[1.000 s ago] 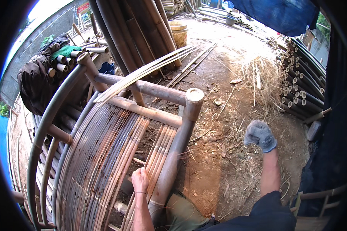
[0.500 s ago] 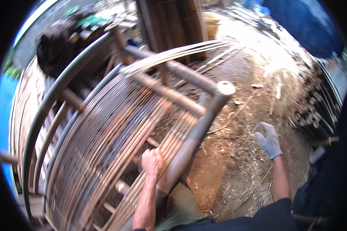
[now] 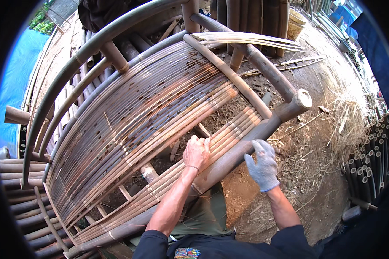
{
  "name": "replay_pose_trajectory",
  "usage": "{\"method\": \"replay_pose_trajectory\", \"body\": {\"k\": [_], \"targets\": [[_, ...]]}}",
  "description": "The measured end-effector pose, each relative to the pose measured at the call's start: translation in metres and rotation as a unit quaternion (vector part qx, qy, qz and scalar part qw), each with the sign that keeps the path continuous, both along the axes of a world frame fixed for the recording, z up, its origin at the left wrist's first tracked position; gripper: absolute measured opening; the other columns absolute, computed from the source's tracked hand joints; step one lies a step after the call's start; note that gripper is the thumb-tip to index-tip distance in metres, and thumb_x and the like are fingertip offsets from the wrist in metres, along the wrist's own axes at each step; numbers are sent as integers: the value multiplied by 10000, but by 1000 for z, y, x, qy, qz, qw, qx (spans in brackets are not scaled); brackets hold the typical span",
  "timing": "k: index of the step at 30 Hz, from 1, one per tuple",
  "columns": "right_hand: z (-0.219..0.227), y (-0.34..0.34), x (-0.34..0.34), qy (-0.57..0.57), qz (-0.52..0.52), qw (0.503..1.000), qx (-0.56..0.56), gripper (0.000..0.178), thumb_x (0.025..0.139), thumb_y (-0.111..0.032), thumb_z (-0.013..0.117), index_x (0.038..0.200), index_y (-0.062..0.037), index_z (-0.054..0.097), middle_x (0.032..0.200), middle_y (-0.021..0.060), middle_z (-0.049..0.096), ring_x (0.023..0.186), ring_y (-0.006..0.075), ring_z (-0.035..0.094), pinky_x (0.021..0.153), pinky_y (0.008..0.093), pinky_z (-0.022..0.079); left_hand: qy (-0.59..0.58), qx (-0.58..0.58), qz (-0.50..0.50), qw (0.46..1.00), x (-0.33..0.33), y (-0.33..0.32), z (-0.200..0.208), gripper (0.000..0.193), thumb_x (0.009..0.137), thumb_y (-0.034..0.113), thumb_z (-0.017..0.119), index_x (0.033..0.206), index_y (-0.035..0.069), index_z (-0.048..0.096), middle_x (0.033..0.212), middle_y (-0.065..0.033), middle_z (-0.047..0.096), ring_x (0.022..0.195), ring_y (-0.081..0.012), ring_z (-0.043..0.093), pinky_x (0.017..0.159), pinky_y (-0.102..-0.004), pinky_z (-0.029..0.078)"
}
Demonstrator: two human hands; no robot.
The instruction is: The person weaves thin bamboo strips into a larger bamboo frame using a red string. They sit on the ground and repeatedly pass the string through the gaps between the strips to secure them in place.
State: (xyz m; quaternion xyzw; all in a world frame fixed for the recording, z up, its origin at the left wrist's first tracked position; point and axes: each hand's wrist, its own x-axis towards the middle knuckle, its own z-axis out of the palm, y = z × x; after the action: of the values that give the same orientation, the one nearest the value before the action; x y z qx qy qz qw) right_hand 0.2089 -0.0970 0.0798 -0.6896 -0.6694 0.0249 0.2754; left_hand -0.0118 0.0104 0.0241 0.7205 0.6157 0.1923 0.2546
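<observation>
1. While your bare left hand (image 3: 196,152) was curled tight on the inner edge of the near slats (image 3: 237,126), your gloved right hand (image 3: 263,166) was empty, fingers spread, just outboard of the thick rail (image 3: 222,169). Rail contact: couldn't tell.
2. Bamboo seat sat right in front of you: near slats alongside the rail, wider slat bank (image 3: 129,112) farther inboard of it, open gap between.
3. Left fingertips were hidden under the slats, so grip depth couldn't be confirmed.
4. Crossbar (image 3: 149,172) showed in that gap, inboard of the rail. My read: slats needed to sit flat on it, parallel to the rail, pushed evenly.
5. Bare skin beside slat edges looked like a splinter risk; lifting to regrip beat sliding.
6. Loose pale strips (image 3: 255,39) lay well inboard of the rail; snagging seemed possible.
</observation>
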Motion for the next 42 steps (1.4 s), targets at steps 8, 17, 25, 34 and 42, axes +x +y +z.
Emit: {"method": "replay_pose_trajectory", "body": {"k": [8,17,25,34,42], "targets": [[-20,68,-34,-56,52,997,-22,379,794,-284,726,1084,-51,653,1168,166,614,1146,361,553,990,472,432,-30,21,29,999,2,-3,2,256,924,323,644,857,97,744,906,-93,595,910,-284,592,794,-423,505],[-31,102,-17,-71,56,994,-58,137,868,-201,637,852,-68,669,1053,124,643,993,330,609,895,450,485,-23,-10,0,1000,-2,2,1,316,945,364,592,884,89,735,935,-124,620,946,-320,615,815,-452,506],[-33,159,-9,-105,123,983,-83,207,934,-207,544,792,-91,641,771,169,681,813,346,677,993,486,441,25,-109,38,993,1,-1,14,359,972,441,526,940,142,721,892,-195,701,869,-406,676,758,-497,530],[-46,154,-8,-78,120,989,-43,197,932,-198,562,801,-69,630,785,191,656,853,407,629,840,492,490,-41,-126,44,990,-4,4,10,346,933,471,570,970,178,752,865,-193,712,848,-402,690,763,-490,545],[47,83,41,-13,208,939,-272,248,935,-272,608,961,-42,696,928,157,693,912,317,671,815,421,520,-17,-206,33,978,-3,16,8,404,940,485,517,1104,153,680,1046,-196,701,1006,-408,658,843,-491,508]]}}
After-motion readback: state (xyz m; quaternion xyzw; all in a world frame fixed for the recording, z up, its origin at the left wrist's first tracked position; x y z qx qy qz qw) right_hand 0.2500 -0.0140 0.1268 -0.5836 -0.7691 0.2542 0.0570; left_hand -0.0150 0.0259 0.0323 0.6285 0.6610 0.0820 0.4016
